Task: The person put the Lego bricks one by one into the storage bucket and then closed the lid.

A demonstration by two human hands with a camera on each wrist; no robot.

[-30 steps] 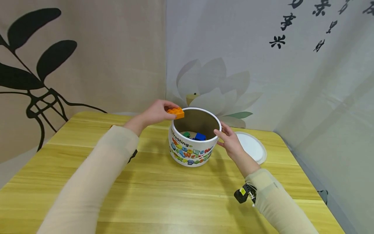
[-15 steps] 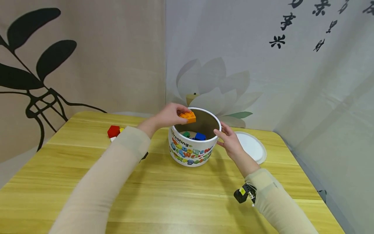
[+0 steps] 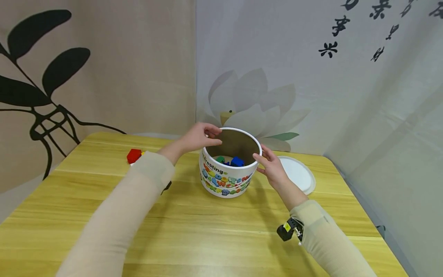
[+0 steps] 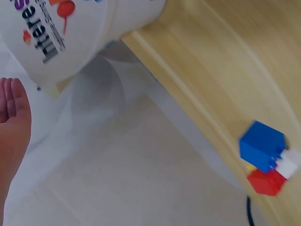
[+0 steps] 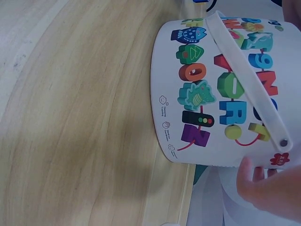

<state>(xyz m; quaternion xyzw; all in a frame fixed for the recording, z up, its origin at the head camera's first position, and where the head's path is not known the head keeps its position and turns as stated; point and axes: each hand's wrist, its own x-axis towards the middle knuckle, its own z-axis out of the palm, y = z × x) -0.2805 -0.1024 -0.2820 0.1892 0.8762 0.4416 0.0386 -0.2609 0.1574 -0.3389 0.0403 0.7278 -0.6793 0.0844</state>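
Observation:
In the head view a white bucket [image 3: 226, 184] with colourful printed letters stands upright on the table. Inside lie a blue block [image 3: 237, 161] and a green block [image 3: 220, 159]. My left hand [image 3: 199, 137] hovers at the bucket's left rim, thumb and fingers apart, holding nothing. An orange toy brick it held earlier is now out of sight. My right hand [image 3: 273, 169] touches the bucket's right side near the rim, with thumb and fingers spread. The right wrist view shows those fingertips [image 5: 245, 167] against the printed wall, beside a white carrying handle [image 5: 251, 82].
A round white lid [image 3: 298, 175] lies on the table right of the bucket. At the left, a red block [image 3: 134, 156] sits partly behind my left sleeve. The left wrist view adds a blue block [image 4: 262, 145] and a white piece [image 4: 288, 165] beside it.
My left hand carried the orange brick rightward over the bucket's opening and let go of it, then drew back slightly left. The right hand and the bucket have stayed put.

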